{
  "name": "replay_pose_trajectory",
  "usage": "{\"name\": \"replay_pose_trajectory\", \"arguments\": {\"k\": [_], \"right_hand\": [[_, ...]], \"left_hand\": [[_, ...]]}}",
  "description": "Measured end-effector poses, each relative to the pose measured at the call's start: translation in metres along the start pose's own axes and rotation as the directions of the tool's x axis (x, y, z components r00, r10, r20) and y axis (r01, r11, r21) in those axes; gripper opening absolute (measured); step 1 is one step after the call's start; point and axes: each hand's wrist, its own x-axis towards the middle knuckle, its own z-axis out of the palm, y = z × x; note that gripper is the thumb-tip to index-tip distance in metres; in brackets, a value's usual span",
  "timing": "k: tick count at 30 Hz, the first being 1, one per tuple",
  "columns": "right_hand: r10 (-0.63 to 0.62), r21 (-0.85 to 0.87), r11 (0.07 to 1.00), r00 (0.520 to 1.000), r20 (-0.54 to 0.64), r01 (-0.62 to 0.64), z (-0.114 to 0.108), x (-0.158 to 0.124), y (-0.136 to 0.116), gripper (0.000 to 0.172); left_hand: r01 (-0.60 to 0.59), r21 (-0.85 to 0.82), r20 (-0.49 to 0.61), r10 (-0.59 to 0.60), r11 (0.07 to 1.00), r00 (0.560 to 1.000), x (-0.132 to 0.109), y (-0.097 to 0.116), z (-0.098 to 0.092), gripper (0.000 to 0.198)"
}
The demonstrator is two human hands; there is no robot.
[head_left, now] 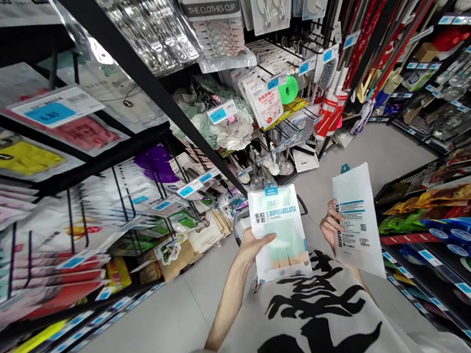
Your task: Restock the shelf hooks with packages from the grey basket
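My left hand [253, 244] grips the left edge of a white and pale-green pack of disposable latex gloves [279, 232], its front facing me. My right hand [331, 225] holds a second white glove pack [357, 218] by its left edge, with the printed back turned toward me. Both packs are held upright in front of my chest, side by side and apart. A round clear-rimmed basket [239, 223] shows partly behind the left pack.
A shop aisle with a grey floor [128, 343]. Left shelves [91, 223] hold hanging packets with blue price tags. Clothes clips [214, 13] and hooks hang overhead. A low shelf [458, 225] of colourful goods runs along the right. Red-handled mops [375, 17] stand at the far end.
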Motion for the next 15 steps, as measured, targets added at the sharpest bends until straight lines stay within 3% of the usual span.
{"name": "replay_pose_trajectory", "arguments": {"k": [7,11,15], "right_hand": [[-0.063,-0.105,0.993,0.998,-0.008,0.062,0.001,-0.001,0.003,0.045],[-0.059,-0.268,0.960,0.994,0.088,0.080,0.007,0.003,0.004,0.046],[-0.059,-0.161,0.984,0.995,0.083,0.072,0.007,0.004,0.007,0.047]], "left_hand": [[-0.030,0.020,0.011,0.030,0.999,1.000,0.002,-0.004,-0.003,0.045],[-0.044,0.066,0.018,0.043,0.997,0.999,0.005,-0.006,-0.004,0.046],[-0.049,0.069,0.000,0.049,0.996,0.999,0.005,-0.006,-0.005,0.048]]}}
